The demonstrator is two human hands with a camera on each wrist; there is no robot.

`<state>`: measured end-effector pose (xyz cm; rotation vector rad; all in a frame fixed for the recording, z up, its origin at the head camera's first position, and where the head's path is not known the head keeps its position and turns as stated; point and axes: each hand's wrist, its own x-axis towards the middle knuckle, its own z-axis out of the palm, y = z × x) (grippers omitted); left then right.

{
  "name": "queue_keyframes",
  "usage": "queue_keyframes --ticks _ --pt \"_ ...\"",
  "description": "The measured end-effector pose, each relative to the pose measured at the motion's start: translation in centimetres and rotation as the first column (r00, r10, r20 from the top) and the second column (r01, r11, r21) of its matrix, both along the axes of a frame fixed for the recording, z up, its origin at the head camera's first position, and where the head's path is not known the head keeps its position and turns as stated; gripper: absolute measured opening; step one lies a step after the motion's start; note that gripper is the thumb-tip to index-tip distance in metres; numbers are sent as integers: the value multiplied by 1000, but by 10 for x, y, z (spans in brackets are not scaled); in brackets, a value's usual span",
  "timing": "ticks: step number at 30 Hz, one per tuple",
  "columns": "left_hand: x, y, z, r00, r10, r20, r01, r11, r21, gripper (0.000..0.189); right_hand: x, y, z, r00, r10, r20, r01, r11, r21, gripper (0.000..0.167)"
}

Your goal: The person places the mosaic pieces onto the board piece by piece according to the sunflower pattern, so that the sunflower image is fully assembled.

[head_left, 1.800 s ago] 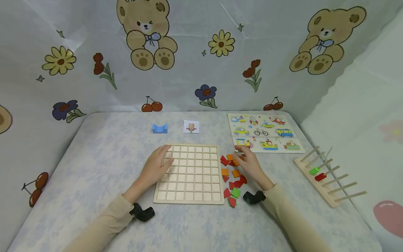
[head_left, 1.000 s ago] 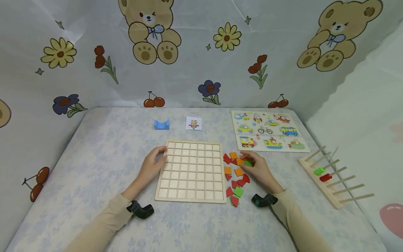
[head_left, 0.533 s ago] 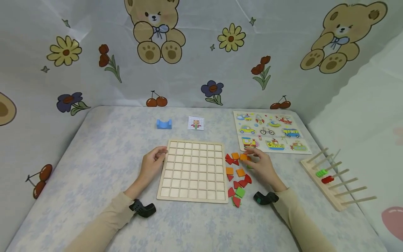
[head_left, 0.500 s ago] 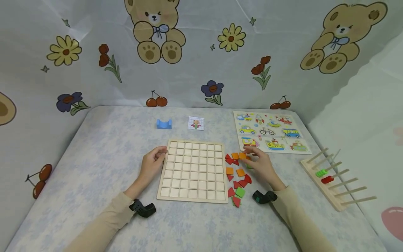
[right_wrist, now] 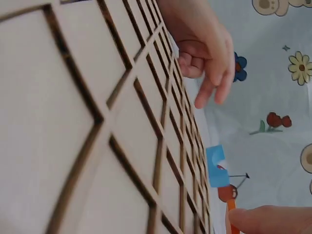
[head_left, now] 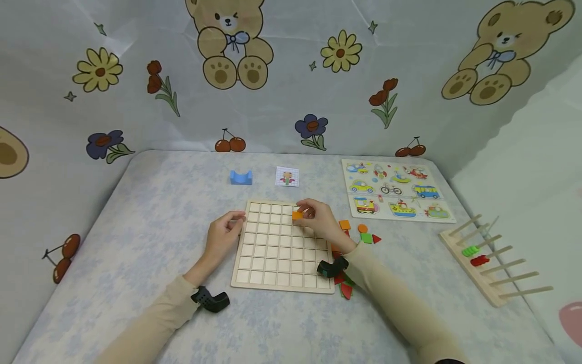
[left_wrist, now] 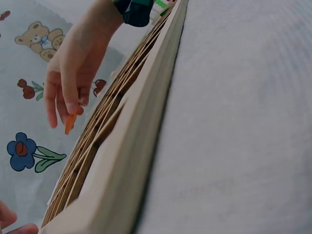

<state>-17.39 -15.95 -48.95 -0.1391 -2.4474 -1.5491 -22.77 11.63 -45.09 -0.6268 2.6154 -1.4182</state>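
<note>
A wooden grid board (head_left: 268, 250) lies flat on the table, its square cells holding no pieces. My right hand (head_left: 322, 221) pinches an orange square tile (head_left: 297, 216) between thumb and fingers over the board's far right part. The left wrist view shows that tile (left_wrist: 70, 125) raised above the grid, edge-on. At the board's left edge is my left hand (head_left: 222, 238), fingers loosely bent, fingertips by the rim; the right wrist view shows this hand (right_wrist: 207, 46) holding nothing. Right of the board lie loose tiles, including a green square (head_left: 366, 237) and an orange circle (head_left: 362, 228); my right forearm hides some.
Behind the board are a small blue curved block (head_left: 241, 178) and a printed pattern card (head_left: 287, 177). A vehicle picture board (head_left: 400, 192) lies at the back right. A wooden peg rack (head_left: 477, 273) with green and red beads stands at the right.
My right hand has picked up an orange square tile from the loose pieces and carried it left over the board. My left hand has stayed at the board's left edge.
</note>
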Motion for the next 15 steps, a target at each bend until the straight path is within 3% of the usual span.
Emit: queue_keyframes --ticks 6,15 --pt "1 2 2 1000 -11 -4 11 1000 25 18 -5 -15 -10 1000 -13 23 13 1000 13 39" --pt "1 3 6 1000 -17 1 16 998 68 18 -3 -24 -14 999 52 17 -52 999 5 39"
